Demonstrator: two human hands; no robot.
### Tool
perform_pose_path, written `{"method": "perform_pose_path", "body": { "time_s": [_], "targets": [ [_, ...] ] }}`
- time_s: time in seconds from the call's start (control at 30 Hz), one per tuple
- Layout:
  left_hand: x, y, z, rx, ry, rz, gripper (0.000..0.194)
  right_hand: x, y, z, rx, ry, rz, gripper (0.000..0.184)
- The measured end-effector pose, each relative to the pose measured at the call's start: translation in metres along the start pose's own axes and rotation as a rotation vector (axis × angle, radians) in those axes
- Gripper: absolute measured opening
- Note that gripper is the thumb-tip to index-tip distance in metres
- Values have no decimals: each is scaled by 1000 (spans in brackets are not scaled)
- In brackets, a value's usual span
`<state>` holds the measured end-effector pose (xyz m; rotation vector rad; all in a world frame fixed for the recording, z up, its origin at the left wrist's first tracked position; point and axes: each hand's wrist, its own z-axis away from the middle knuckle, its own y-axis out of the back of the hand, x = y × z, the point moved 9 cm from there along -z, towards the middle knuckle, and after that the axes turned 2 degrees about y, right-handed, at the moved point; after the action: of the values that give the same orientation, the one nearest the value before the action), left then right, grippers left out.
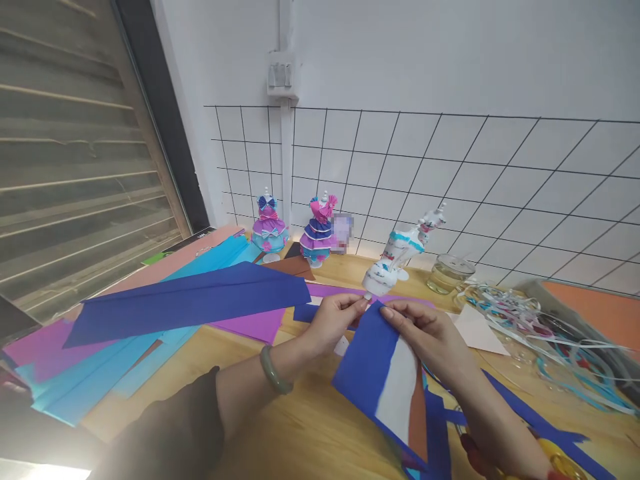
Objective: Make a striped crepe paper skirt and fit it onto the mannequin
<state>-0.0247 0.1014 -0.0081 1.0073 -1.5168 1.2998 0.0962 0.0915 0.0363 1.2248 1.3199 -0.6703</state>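
A blue sheet of craft paper [367,363], with white and brown paper layered against it, hangs tilted between my hands. My right hand [430,333] pinches its top edge between thumb and fingers. At the upper left corner of the same paper, my left hand [333,327] is closed in a pinch; the exact contact is partly hidden. Just beyond my fingers, a small white dress-form figure [383,277] with turquoise and red trim leans to the right. A purple sheet [345,291] and blue paper pieces lie beneath and around my hands.
Long blue paper [200,300] tops stacked coloured sheets at left. Two paper-dressed figures [269,230] stand by the wire grid [400,150]. At right are a glass jar [450,273], tangled ribbons [530,320], a grey tray [575,327] and blue scraps [540,413] on the wooden table [280,427].
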Motion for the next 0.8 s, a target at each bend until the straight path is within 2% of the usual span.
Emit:
{"method": "perform_pose_path", "body": {
  "time_s": [0.13,0.4,0.57,0.7,0.8],
  "targets": [
    [11,-1,3,45,22,-42,37,-9,9,2,101,88,108,25],
    [11,-19,19,-83,120,120,31,-6,10,5,101,41,2,26],
    [13,-20,22,-95,92,89,28,-17,18,7,168,112,152,24],
    [10,-23,20,-144,69,133,31,-24,19,8,175,169,260,25],
    [5,-21,18,-133,78,148,32,-27,20,8,183,195,295,25]
  ]
}}
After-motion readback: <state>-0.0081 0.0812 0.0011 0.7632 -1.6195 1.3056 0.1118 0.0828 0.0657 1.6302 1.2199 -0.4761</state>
